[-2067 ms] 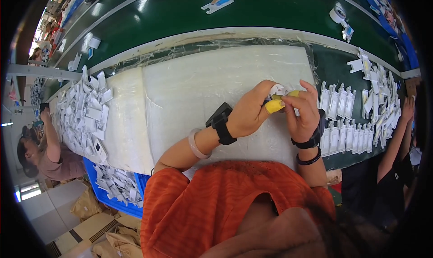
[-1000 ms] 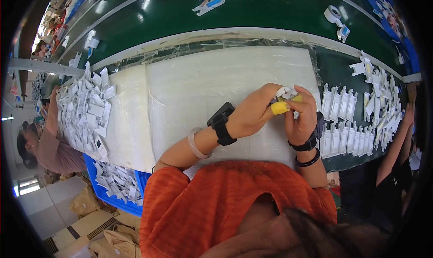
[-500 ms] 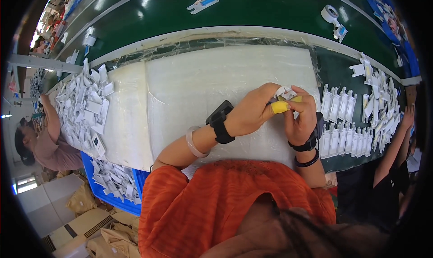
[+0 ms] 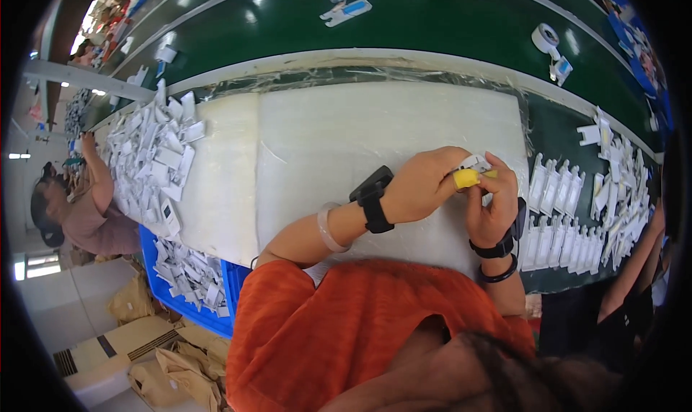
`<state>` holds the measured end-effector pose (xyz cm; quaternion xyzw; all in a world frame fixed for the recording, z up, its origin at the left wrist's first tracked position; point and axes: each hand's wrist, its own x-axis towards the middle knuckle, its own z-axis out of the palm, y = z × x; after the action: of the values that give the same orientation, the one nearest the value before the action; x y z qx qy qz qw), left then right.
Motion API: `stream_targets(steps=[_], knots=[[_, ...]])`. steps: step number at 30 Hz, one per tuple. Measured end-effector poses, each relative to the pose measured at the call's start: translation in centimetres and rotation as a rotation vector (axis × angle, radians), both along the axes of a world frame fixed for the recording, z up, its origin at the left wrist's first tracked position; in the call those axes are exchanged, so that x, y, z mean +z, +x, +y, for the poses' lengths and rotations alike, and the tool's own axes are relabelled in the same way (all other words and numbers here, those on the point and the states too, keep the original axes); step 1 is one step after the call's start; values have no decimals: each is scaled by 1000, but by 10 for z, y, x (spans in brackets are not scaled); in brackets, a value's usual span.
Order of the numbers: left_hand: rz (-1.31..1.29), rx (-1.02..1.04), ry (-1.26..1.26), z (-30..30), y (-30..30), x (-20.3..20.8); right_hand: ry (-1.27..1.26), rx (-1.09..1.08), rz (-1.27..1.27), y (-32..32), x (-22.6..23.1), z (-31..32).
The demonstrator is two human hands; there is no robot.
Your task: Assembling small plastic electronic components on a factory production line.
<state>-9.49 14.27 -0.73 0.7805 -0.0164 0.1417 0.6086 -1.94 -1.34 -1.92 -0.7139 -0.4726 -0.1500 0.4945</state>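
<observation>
Above the right part of the white padded sheet [image 4: 346, 152], my left hand [image 4: 425, 185] and my right hand [image 4: 494, 206] meet fingertip to fingertip. Between them is a small white plastic part [image 4: 473, 164], mostly covered by my fingers. Both hands are closed on it. A yellow wrap [image 4: 466, 178] covers my left thumb, and a bit of yellow also shows at my right fingertips. Just right of my right hand, similar white plastic parts [image 4: 553, 188] stand in two neat rows.
Loose white parts are heaped at the left [image 4: 155, 149] and far right [image 4: 627, 196]. A blue crate [image 4: 232, 289] of white pieces sits below left. Beyond the table runs a green conveyor [image 4: 447, 23] carrying rolls and parts. Other people work at both sides.
The whole view has shifted, so the scene sits slightly lower and further right. My hands stay together on the white part, which now shows a flatter face between the fingers.
</observation>
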Motion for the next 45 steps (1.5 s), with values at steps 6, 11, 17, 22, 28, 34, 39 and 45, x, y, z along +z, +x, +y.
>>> stream_targets(steps=[6, 11, 17, 22, 28, 34, 39, 45], knots=[[278, -10, -194, 35, 4, 26, -118, -29, -49, -1, 7, 1], [195, 374, 84, 134, -5, 43, -105, -43, -29, 1, 8, 1], [240, 964, 865, 267, -17, 41, -139, 0, -52, 4, 4, 7], [147, 1109, 1301, 269, 38, 18, -197, 1, -50, 5, 2, 2], [264, 996, 735, 329, 96, -85, -159, 36, -1, 1, 3, 5], [-23, 1026, 343, 291, 120, -60, -168, 25, 31, 3, 3, 2], [-114, 424, -166, 211, 98, -16, -164, 24, 20, 4, 6, 1], [254, -200, 33, 114, 52, 25, -146, -35, -113, 9, 14, 2]])
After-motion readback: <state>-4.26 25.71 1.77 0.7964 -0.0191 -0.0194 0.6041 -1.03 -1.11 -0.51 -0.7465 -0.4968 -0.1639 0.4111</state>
